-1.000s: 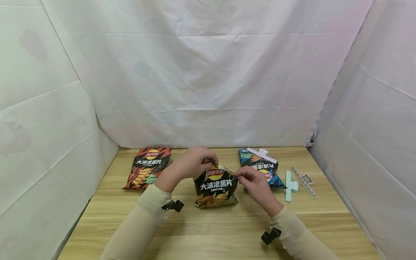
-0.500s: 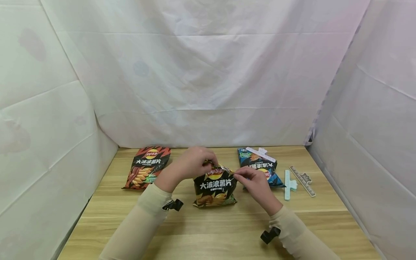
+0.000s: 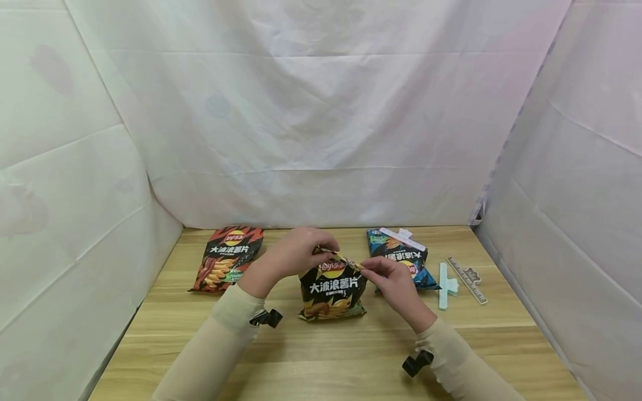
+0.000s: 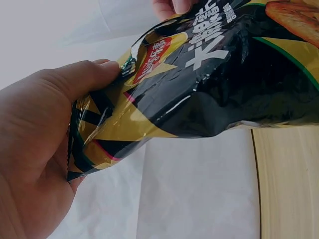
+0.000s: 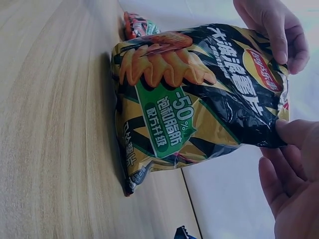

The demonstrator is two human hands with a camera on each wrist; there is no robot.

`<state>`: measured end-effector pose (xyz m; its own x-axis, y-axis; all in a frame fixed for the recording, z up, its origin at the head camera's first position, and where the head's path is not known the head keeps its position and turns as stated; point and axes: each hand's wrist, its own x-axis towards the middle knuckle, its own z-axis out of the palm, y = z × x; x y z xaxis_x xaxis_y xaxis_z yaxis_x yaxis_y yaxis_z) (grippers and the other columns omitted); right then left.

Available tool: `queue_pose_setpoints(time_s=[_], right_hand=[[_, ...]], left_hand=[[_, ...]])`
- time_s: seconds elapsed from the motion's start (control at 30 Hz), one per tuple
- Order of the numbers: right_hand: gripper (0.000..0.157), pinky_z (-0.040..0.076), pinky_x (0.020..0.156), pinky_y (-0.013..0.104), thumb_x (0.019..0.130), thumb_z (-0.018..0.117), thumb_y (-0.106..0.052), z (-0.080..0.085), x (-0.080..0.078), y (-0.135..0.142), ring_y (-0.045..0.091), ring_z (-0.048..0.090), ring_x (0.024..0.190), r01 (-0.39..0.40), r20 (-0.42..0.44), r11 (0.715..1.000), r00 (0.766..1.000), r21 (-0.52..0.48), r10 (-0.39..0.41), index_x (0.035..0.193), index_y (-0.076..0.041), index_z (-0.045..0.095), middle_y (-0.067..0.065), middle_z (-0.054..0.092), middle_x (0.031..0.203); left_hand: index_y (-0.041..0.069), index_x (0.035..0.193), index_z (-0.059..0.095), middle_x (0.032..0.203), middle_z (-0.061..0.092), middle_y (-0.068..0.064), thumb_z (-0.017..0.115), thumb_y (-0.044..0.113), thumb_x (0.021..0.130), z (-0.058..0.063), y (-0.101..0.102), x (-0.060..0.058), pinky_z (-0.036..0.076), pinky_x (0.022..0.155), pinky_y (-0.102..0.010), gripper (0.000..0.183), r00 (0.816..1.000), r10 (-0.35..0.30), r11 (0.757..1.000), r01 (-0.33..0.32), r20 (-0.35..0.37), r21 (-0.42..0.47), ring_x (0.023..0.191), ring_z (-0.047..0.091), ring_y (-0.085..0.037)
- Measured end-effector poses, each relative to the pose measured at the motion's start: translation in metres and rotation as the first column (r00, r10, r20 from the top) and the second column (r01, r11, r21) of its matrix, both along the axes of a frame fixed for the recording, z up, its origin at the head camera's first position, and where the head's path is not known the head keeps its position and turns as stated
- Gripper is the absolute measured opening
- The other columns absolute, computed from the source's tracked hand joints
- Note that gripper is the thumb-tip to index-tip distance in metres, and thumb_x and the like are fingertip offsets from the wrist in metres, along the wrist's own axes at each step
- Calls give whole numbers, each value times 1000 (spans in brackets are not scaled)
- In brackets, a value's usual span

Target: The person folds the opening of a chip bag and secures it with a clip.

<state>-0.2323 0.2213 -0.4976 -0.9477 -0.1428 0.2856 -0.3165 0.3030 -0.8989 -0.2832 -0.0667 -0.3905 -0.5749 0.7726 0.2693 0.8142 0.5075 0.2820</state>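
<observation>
A black and yellow Lay's chip bag stands upright on the table in front of me, its printed front facing me. At its top left corner my left hand pinches the edge, thumb in front and fingers behind, as the left wrist view shows. On the opposite top corner, the thumb and fingers of my right hand pinch the film. The top edge looks creased between the two hands. In the right wrist view the bag's lower end is close to the wooden surface.
A red and black chip bag lies at the back left. Behind my right hand is a blue chip bag with a white bag clip across its top. A mint clip and a clear clip lie right of it on the wooden table.
Both hands keep their pinch on the yellow and black chip bag. Its top edge has shifted a little between the fingers, showing less of the shiny strip; the rest looks the same.
</observation>
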Motion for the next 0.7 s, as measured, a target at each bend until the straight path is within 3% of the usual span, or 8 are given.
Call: queue_pose_setpoints(time_s=[0.37, 0.7], right_hand=[[10, 60, 76, 29, 104, 80, -9, 3, -1, 0, 19, 74, 90, -17, -8, 998, 1000, 55, 18, 109, -18, 83, -1, 81, 103], [9, 59, 75, 30, 104, 79, -10, 3, -4, 1, 21, 74, 90, -38, 13, 998, 999, 47, 37, 109, -18, 82, 0, 81, 103]], left_hand=[[17, 122, 81, 123, 77, 2, 77, 14, 107, 2, 1, 1, 60, 97, -39, 16, 1000, 2, 1000, -1, 18, -17, 111, 72, -17], [15, 121, 81, 120, 77, 1, 77, 11, 106, 2, 1, 1, 60, 95, -39, 16, 1000, 11, 1000, -10, 23, -29, 109, 73, -18]])
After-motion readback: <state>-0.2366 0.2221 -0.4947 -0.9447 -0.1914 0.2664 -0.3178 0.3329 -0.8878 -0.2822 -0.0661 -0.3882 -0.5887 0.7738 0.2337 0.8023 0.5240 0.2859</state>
